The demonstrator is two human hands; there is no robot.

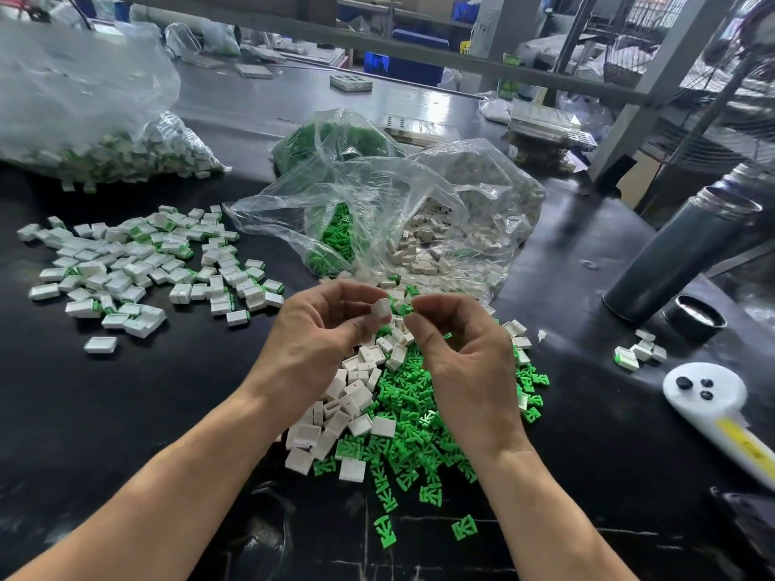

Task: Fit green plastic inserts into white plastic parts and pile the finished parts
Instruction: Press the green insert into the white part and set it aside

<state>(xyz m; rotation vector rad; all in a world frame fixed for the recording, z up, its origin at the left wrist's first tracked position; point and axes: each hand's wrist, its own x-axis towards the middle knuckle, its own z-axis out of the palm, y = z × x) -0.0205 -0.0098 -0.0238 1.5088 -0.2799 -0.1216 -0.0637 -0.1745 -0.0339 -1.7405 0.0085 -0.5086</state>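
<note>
A dark, glossy worktable (pixel 167 392) is seen beneath grey metal framing, with blurred shelving behind. Three clear plastic bags are counted: a large one of finished parts (pixel 96 132) at far left, and two open ones at centre, of green inserts (pixel 335 228) and white parts (pixel 461 228). A spread pile of finished parts (pixel 138 266) lies left of the hands, too many to count. A mixed heap of loose white parts (pixel 339 408) and green inserts (pixel 419 438) is partly hidden under both hands. A dark flask (pixel 687 253) stands at right with its cap (pixel 695 318) beside it. A white part (pixel 381 309) is pinched at the fingertips of the left hand (pixel 323 325). A green insert (pixel 404 309), mostly hidden, is pinched by the right hand (pixel 465 350) just beside that part.
</note>
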